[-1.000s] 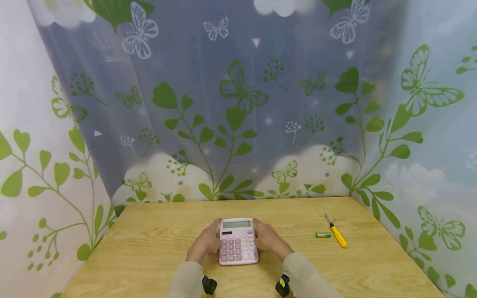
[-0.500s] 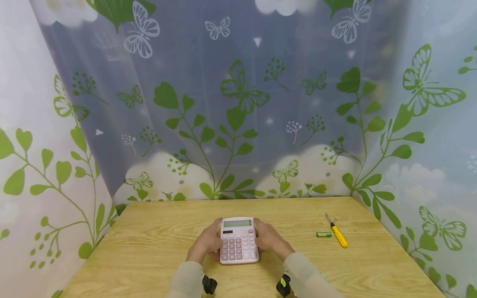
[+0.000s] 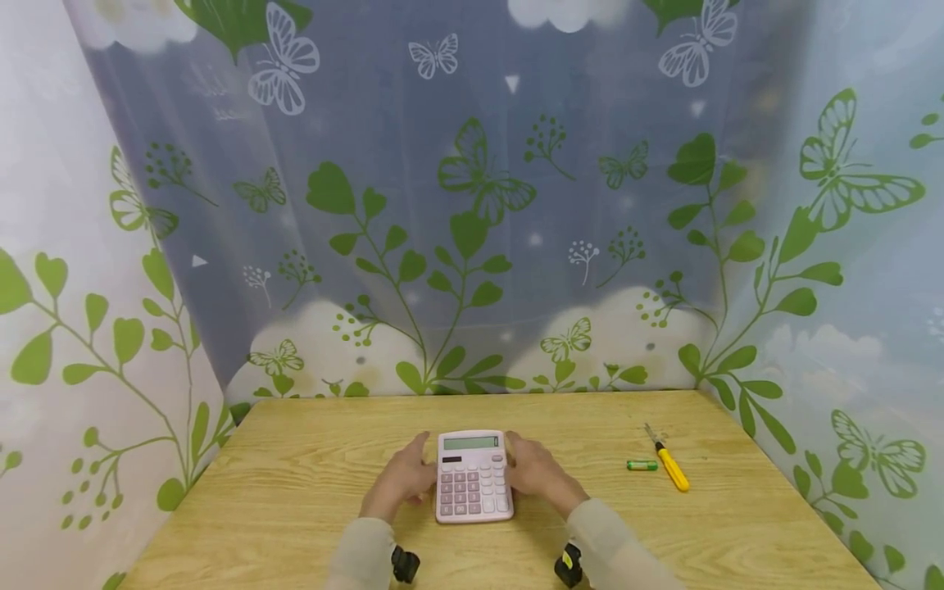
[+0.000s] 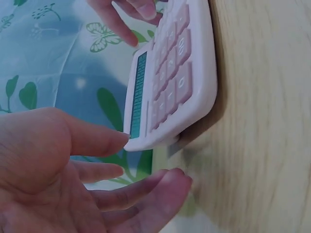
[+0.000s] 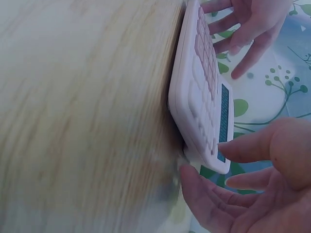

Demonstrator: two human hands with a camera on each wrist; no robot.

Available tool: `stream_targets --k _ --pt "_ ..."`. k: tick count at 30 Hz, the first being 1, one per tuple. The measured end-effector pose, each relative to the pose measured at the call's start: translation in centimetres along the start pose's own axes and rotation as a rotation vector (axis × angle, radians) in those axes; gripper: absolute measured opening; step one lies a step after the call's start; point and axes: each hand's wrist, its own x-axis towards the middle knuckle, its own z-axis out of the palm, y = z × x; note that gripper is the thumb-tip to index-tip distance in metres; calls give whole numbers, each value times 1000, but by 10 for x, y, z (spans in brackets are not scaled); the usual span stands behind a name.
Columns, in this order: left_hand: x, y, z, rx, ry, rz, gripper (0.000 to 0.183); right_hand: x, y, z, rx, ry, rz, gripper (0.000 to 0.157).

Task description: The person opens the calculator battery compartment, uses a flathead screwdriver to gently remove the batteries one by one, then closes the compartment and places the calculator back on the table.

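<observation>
A pink calculator (image 3: pixel 474 477) lies face up on the wooden table, its display toward the far side and showing a digit. My left hand (image 3: pixel 402 475) is spread beside its left edge; in the left wrist view the fingers (image 4: pixel 165 191) are loosely extended, apart from the casing. On the other side, my right hand (image 3: pixel 537 469) is at the right edge with its fingers relaxed. The right wrist view shows that thumb (image 5: pixel 245 147) close to the display corner and the fingertips below the rim, gripping nothing.
To the right on the table (image 3: pixel 310 459) lie a green battery (image 3: pixel 642 465) and a screwdriver (image 3: pixel 672 466) with a yellow handle. Some tiny bits sit near its tip. A patterned curtain (image 3: pixel 472 246) stands behind the table and along both sides.
My hands have let go of the calculator and drawn slightly apart, the left hand moving left and the right hand a little right. The calculator stays in place.
</observation>
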Motion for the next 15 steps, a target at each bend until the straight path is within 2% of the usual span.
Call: stream_targets --k 7,11,15 --pt "-2 -1 -13 186 34 45 63 -6 2 -12 -48 62 -7 56" --pt "-2 -3 -18 237 29 53 63 -9 4 -18 -85 107 -39 55" --pt "-4 -8 -19 286 30 73 62 -11 7 -19 -125 108 -21 55"
